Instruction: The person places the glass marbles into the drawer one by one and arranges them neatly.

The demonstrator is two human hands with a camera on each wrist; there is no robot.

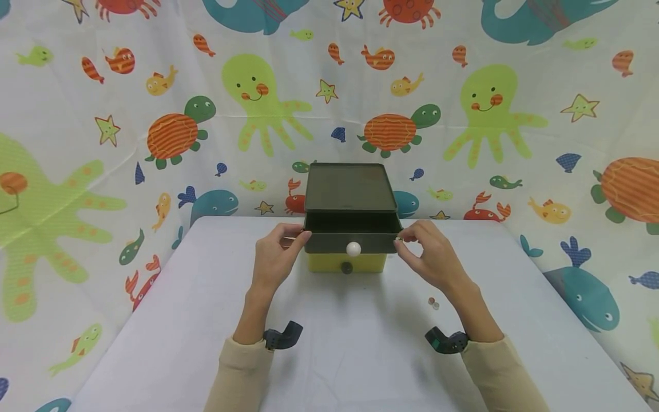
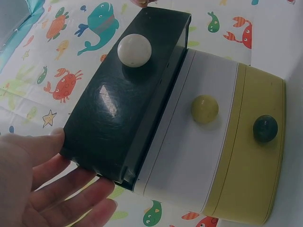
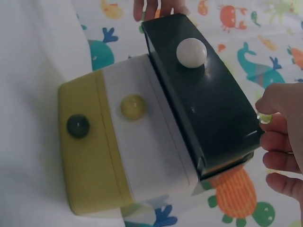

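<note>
A small three-drawer cabinet has its dark green top drawer [image 1: 329,242] pulled out, with a white round knob [image 2: 134,50] on the front. Below are a white drawer [image 3: 147,137] with a yellow knob and a yellow drawer [image 2: 251,156] with a dark green knob. My left hand [image 1: 275,254] grips the open drawer's left front corner, thumb on the front and fingers along the side. At the right front corner, my right hand [image 1: 429,254] pinches a small shiny coin [image 3: 264,117] between thumb and forefinger; its face is mostly hidden.
Small coins [image 1: 431,301] lie on the white table [image 1: 340,343] right of the cabinet, near my right forearm. A sea-animal patterned cloth [image 1: 329,114] hangs behind the table and at both sides.
</note>
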